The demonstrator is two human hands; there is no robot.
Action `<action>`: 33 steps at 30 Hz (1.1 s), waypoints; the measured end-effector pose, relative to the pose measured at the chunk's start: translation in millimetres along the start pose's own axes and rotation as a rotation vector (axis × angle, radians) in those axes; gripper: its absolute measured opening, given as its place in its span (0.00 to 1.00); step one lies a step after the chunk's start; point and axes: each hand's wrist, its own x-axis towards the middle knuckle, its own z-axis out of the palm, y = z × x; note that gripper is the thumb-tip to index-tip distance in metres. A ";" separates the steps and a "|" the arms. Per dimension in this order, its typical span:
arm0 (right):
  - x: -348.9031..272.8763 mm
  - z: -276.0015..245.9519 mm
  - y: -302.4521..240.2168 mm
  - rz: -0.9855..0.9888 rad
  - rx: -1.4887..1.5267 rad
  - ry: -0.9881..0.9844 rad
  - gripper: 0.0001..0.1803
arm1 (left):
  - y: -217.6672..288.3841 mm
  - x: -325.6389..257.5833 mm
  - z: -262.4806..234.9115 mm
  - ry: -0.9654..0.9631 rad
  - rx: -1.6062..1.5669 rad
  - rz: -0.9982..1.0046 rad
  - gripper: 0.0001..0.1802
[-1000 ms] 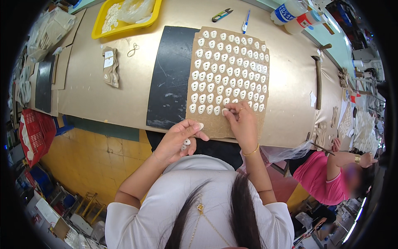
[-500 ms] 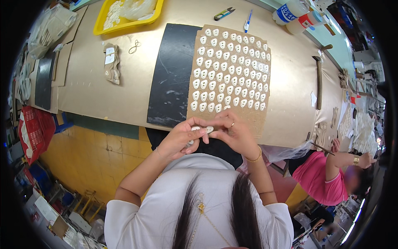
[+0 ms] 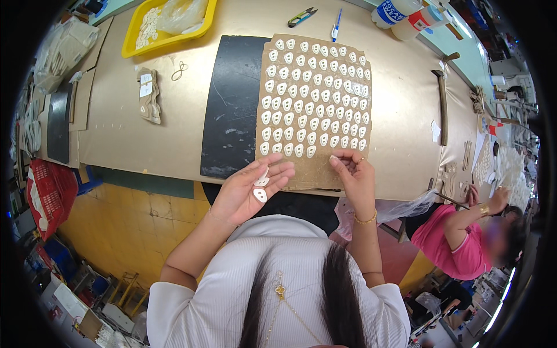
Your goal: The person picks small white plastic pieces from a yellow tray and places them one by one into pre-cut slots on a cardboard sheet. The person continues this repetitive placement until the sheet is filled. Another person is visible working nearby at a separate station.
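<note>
My left hand (image 3: 246,188) is palm up with its fingers stretched, and a few small white oval pieces with dark holes (image 3: 260,195) lie on the palm and fingers. Over the lower right of the brown board (image 3: 316,173), my right hand (image 3: 355,174) pinches another white piece (image 3: 333,159), mostly covered by the fingertips. Rows of similar white pieces (image 3: 299,106) cover most of the board. The lowest row ends left of my right hand. A black mat (image 3: 232,110) lies partly under the board's left side.
A yellow tray (image 3: 129,45) of white pieces and a plastic bag stands far left. Nearer are a tied brown bundle (image 3: 149,101) and a rubber band (image 3: 180,71). Snips (image 3: 301,17), a blue pen (image 3: 336,26), bottles (image 3: 394,13) and a hammer (image 3: 444,107) lie beyond. A person in pink (image 3: 449,243) works at right.
My hands were together in front of the board, fingers on the white pieces. Now they are apart: the left has opened palm up, the right has moved right, over the board, pinching one piece.
</note>
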 end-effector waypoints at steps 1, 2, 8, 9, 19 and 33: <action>0.4 1.8 -1.2 0.041 0.082 0.001 0.09 | -0.8 1.1 -5.7 -0.026 -0.007 -0.010 0.19; 1.0 5.6 -2.9 0.082 0.165 0.006 0.08 | -1.0 2.1 -7.9 -0.054 -0.012 -0.022 0.19; 7.5 16.2 -15.2 0.181 0.043 -0.002 0.09 | -2.8 1.0 -12.5 0.026 -0.046 -0.095 0.13; 9.0 16.5 -17.8 0.179 -0.027 -0.008 0.09 | -2.9 1.3 -13.8 0.010 -0.023 -0.093 0.12; 16.4 17.3 -4.9 -0.217 -0.528 0.110 0.07 | -7.6 8.3 -32.2 -0.085 0.120 -0.006 0.13; -7.7 46.0 -41.4 -0.585 -0.303 -0.254 0.14 | -5.5 5.1 -1.4 -0.038 0.323 -0.087 0.21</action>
